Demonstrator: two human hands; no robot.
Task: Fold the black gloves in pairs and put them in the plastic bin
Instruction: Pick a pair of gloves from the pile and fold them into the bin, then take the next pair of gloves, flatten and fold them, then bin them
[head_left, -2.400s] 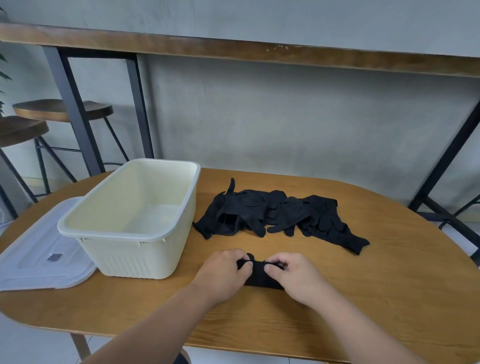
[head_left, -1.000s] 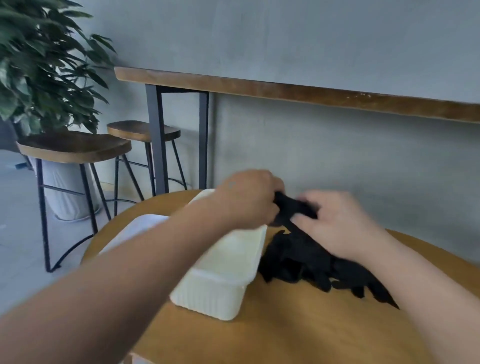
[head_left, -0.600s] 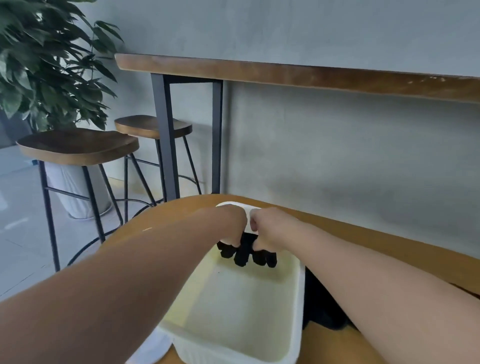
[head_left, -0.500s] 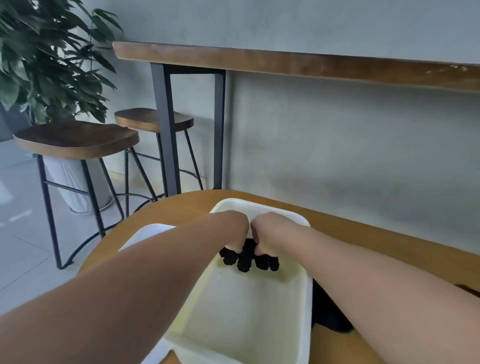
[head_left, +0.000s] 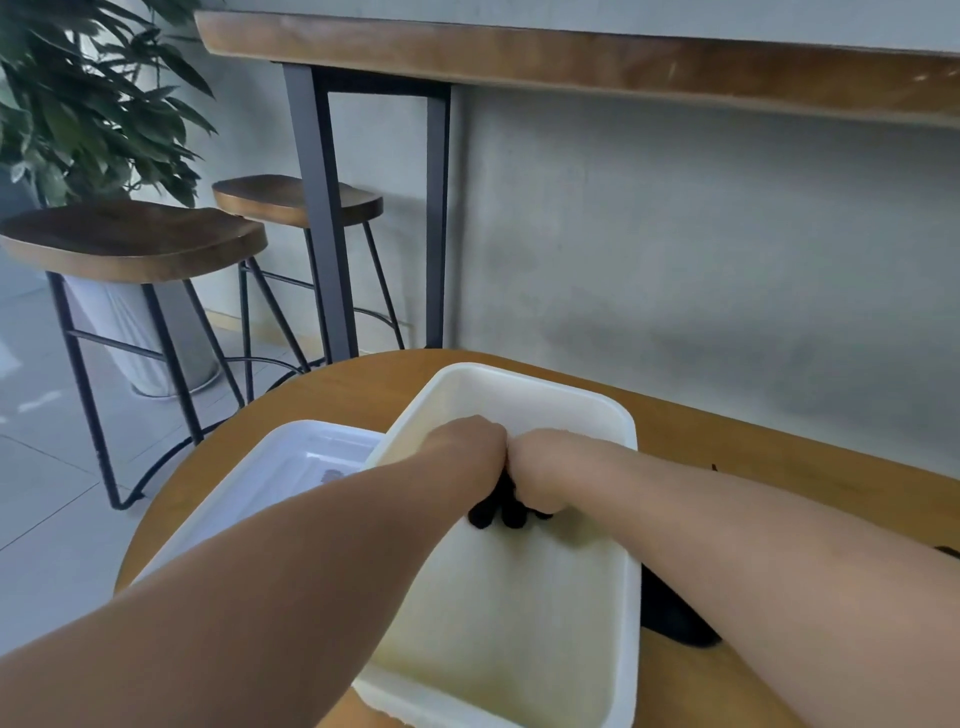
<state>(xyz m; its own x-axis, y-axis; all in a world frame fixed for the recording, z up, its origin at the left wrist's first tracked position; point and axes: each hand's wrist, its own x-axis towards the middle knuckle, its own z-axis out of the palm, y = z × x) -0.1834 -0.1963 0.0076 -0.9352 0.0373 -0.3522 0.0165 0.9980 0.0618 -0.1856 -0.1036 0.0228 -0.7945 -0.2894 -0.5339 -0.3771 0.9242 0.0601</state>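
Your left hand (head_left: 470, 449) & right hand (head_left: 540, 475) sit knuckle to knuckle inside the bin (head_left: 631, 597), both gripping the folded gloves (head_left: 501, 512) low w/ fingers curled round them — remaining gloves (head_left: 670, 613) lie on the table (head_left: 779, 462) just right of the bin.

stools (head_left: 135, 241), plant (head_left: 78, 98) (leafy), lid (head_left: 270, 483)

Smooth cream plastic bin (head_left: 597, 415); matt black cloth gloves (head_left: 498, 512); satin wooden table (head_left: 753, 457).
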